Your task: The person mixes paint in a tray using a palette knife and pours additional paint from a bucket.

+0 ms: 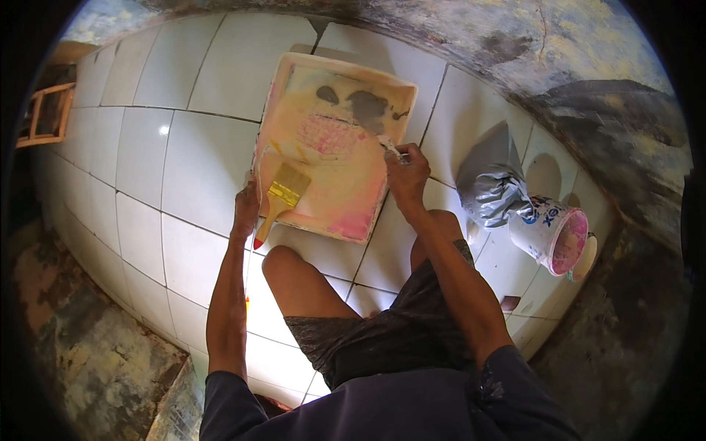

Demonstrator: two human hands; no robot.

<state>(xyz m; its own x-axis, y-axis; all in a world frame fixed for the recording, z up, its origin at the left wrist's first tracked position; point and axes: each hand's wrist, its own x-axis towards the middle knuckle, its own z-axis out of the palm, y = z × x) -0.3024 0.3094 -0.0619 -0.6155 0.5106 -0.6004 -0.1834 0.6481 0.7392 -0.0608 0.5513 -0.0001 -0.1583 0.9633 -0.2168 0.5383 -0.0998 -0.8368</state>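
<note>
Left hand [246,209]: it is gripping the near left edge of the paint tray [294,73], fingers curled over the rim, holding the tray steady on the floor.
Right hand [407,176]: it is closing around a small tool [388,147] with a pale, narrow tip, which is reaching into the right side of the tray; what kind of tool it is cannot be told.
Paint tray: it is lying flat on the white tiled floor [198,162], just ahead of the person's knees, its inside stained yellow and pink.
Grey paste [365,106]: dark grey dabs are sitting in the far part of the tray, near the tip of the small tool.
Paintbrush [282,195]: a flat brush with yellow bristles, a brass-coloured band and a red-tipped handle is resting in the tray's near left corner, its handle sticking out over the rim just beside the left hand.
Grey bag [489,184]: a crumpled grey plastic bag is standing on the tiles to the right of the tray, well apart from it.
Bucket [551,231]: a white plastic bucket with a pink-stained inside is lying tipped, touching the grey bag.
Person: they are squatting, bare knees between the arms, wearing dark shorts and a dark long-sleeved top.
Wooden frame [48,114]: it is showing at the far left edge.
</note>
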